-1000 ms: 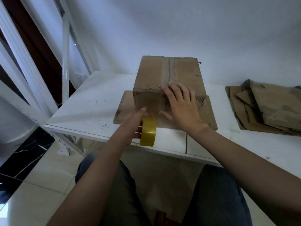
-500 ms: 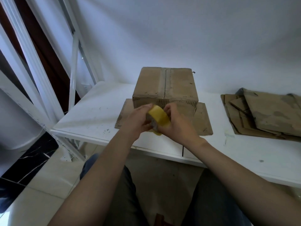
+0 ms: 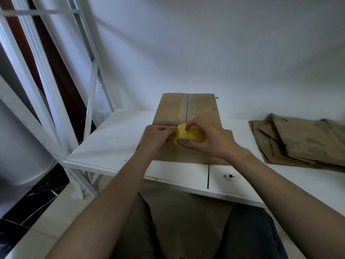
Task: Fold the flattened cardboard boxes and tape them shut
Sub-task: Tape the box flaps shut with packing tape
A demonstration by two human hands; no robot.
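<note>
**Tape roll in both hands, box waiting behind**

The roll (image 3: 190, 136) is a yellow ring of glossy film on a paler core. It looks light and rigid enough to grip hard, though its outer face looks slick. The right hand (image 3: 214, 141) wraps it from three o'clock, fingers curled over the top. The left hand (image 3: 156, 139) meets it from nine o'clock, fingertips pinched at the rim. It is probably picking at the free end, but that end is too small to make out. The best hold, I judge, is the ring clamped in one hand and the loose end nipped between thumb and forefinger of the other, since thin film clings to itself and tears if tugged askew.

The box (image 3: 186, 109) stands at twelve o'clock of the roll, just behind the hands, on the white table (image 3: 112, 139). It is brown corrugated board, matte and scuffed, its top flaps meeting at a centre seam. It should be light and hollow, stiff at the edges but soft in the panels, so a push would slide or dent it; a flat palm on top would steady it. Under it lies a flat sheet (image 3: 186, 156) of the same board. At three o'clock, well apart, a stack (image 3: 308, 143) of flattened boxes lies limp and creased. A white metal rack (image 3: 89, 90) rises at ten o'clock
</note>
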